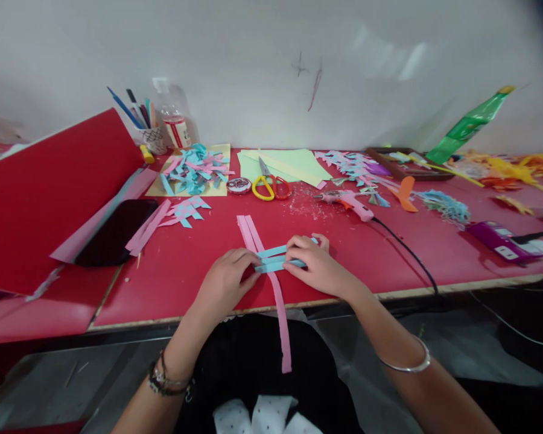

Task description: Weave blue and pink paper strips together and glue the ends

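Two light blue paper strips lie crosswise over pink paper strips at the front of the red table. My left hand pinches the left ends of the blue strips, where they cross the pink. My right hand grips the same blue strips farther right, with their tips showing beyond its fingers. One pink length hangs down over the table's front edge toward my lap. How the strips interlace under my fingertips is partly hidden.
Behind my hands lie scissors, a round tin and green paper sheets. A pink glue gun with a trailing cord rests to the right. At left are a phone and a heap of folded strips.
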### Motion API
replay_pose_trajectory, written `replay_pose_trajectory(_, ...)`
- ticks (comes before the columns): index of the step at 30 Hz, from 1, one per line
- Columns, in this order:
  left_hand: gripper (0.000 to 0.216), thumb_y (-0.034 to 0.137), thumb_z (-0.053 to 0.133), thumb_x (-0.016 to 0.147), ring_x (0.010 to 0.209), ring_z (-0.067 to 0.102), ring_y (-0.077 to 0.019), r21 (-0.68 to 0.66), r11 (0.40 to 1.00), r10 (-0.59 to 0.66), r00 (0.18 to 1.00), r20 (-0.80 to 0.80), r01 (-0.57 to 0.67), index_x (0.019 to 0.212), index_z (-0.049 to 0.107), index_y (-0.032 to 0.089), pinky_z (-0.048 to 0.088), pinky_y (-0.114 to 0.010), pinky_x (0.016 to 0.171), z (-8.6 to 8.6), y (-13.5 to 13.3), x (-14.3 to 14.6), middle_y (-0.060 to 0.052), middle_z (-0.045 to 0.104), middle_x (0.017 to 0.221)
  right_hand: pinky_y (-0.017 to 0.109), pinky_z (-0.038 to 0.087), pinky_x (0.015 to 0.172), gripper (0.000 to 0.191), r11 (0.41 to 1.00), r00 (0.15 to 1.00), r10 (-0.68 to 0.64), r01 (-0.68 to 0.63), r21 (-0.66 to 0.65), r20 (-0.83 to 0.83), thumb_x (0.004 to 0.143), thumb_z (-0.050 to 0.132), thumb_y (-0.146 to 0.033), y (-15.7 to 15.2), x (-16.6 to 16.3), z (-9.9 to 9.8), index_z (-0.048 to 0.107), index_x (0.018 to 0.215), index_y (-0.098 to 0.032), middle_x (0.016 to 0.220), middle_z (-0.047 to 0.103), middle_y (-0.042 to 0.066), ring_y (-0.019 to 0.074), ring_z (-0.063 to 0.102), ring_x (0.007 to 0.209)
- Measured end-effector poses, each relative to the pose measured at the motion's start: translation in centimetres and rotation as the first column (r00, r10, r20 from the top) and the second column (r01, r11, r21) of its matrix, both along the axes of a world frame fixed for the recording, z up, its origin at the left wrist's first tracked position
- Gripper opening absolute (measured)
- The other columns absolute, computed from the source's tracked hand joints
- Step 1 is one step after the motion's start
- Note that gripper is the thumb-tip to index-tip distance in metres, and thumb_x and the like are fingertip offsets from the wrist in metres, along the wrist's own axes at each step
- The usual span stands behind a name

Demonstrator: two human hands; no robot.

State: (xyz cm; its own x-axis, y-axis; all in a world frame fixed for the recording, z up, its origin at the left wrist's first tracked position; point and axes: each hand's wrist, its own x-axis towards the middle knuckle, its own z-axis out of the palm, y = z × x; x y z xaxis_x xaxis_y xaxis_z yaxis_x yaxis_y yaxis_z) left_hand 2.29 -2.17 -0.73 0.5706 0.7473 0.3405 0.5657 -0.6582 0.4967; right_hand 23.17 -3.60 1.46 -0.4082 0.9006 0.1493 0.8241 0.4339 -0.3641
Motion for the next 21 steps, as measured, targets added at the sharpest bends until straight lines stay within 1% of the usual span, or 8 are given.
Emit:
replay_pose_trajectory(4, 0.013, 0.010, 0.047, 0.079, 0.085, 0.054, -0.0178, -0.002, 1.000, 0.014, 0.999, -0.040, -0.014, 0.087, 0.054, 0.017, 0.045, -0.033, 0.076, 0.2, -0.1, 0.1, -0.005, 0.060, 0.091, 0.044, 0.014, 0.095, 0.016, 1.000, 1.000, 0.008, -0.008, 0.012, 0.009, 0.083, 0.044, -0.026, 0.1, 0.1, 0.0, 0.055, 0.073, -0.020, 0.090, 0.054, 0.000, 0.0134, 0.051, 0.088)
replay_pose_trajectory(8, 0.014, 0.011, 0.046, 0.079, 0.086, 0.055, -0.0179, 0.009, 1.000, 0.026, 0.996, -0.083, -0.025, 0.088, 0.054, 0.018, 0.045, -0.033, 0.076, 0.3, -0.2, 0.1, -0.005, 0.060, 0.091, 0.043, 0.015, 0.095, 0.016, 1.000, 0.999, 0.010, -0.011, 0.020, 0.031, 0.083, 0.044, -0.027, 0.1, 0.2, 0.0, 0.056, 0.075, -0.020, 0.091, 0.054, 0.001, 0.0133, 0.052, 0.088)
replay_pose_trajectory(12, 0.012, 0.012, 0.047, 0.079, 0.085, 0.056, -0.0173, 0.023, 0.999, 0.030, 0.997, -0.064, -0.028, 0.084, 0.055, 0.019, 0.046, -0.032, 0.076, 0.2, -0.2, 0.0, -0.004, 0.061, 0.090, 0.046, 0.015, 0.095, 0.018, 1.000, 0.999, -0.021, 0.021, 0.017, 0.034, 0.083, 0.044, -0.029, 0.2, 0.6, 0.0, 0.057, 0.072, -0.020, 0.092, 0.054, 0.001, 0.0141, 0.052, 0.087)
replay_pose_trajectory(16, 0.009, 0.014, 0.049, 0.078, 0.085, 0.057, -0.0170, 0.031, 0.998, 0.048, 0.998, -0.036, -0.047, 0.082, 0.055, 0.019, 0.046, -0.032, 0.076, 0.1, -0.3, 0.0, -0.004, 0.062, 0.090, 0.050, 0.012, 0.095, 0.019, 0.997, 0.997, -0.071, 0.071, 0.001, -0.013, 0.082, 0.046, -0.029, 0.3, 1.2, 0.2, 0.054, 0.068, -0.020, 0.091, 0.055, 0.001, 0.0156, 0.052, 0.090)
replay_pose_trajectory(21, 0.004, 0.021, 0.054, 0.075, 0.082, 0.057, -0.0170, 0.021, 0.996, 0.088, 0.994, -0.070, -0.087, 0.078, 0.054, 0.019, 0.045, -0.030, 0.074, 0.3, -0.4, 0.3, -0.003, 0.062, 0.088, 0.050, 0.010, 0.097, 0.021, 0.994, 0.988, -0.112, 0.112, 0.000, -0.105, 0.080, 0.050, -0.032, 0.6, 1.6, 1.4, 0.053, 0.064, -0.019, 0.093, 0.056, 0.000, 0.0155, 0.053, 0.091)
